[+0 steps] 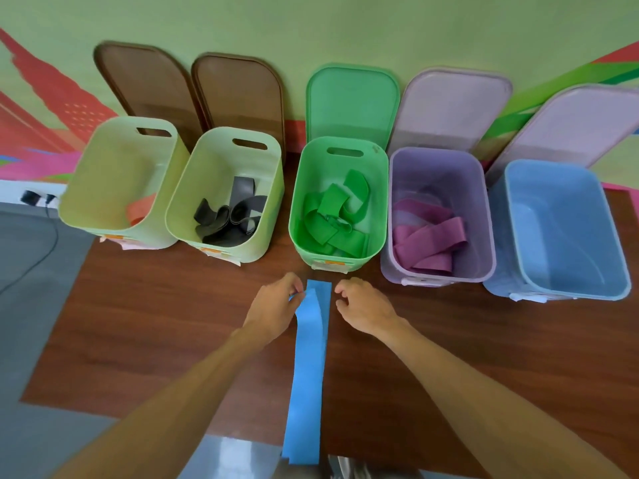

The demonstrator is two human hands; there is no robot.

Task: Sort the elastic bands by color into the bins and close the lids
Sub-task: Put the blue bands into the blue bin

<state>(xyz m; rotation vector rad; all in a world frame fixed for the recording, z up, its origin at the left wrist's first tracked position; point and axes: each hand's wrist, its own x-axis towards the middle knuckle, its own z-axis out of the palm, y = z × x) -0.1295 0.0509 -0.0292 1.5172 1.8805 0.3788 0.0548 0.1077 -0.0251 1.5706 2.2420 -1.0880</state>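
A long blue elastic band [307, 368] lies stretched across the brown table toward me. My left hand [276, 305] pinches its far left edge. My right hand [363, 305] hovers just right of the band with curled fingers, holding nothing. Five open bins stand in a row behind: a pale green bin [103, 216] with an orange band [140, 209], a second pale green bin [193, 188] with grey bands [231, 216], a green bin [380, 188] with green bands [332, 219], a purple bin [484, 209] with purple bands [428, 240], and a blue bin [570, 223] with nothing seen inside.
Lids lean against the green wall behind the bins: two brown lids [148, 84], a green lid [352, 98], and two pale purple lids [453, 105]. The table [155, 323] ends at the left over grey floor [27, 305], where a cable [48, 216] runs.
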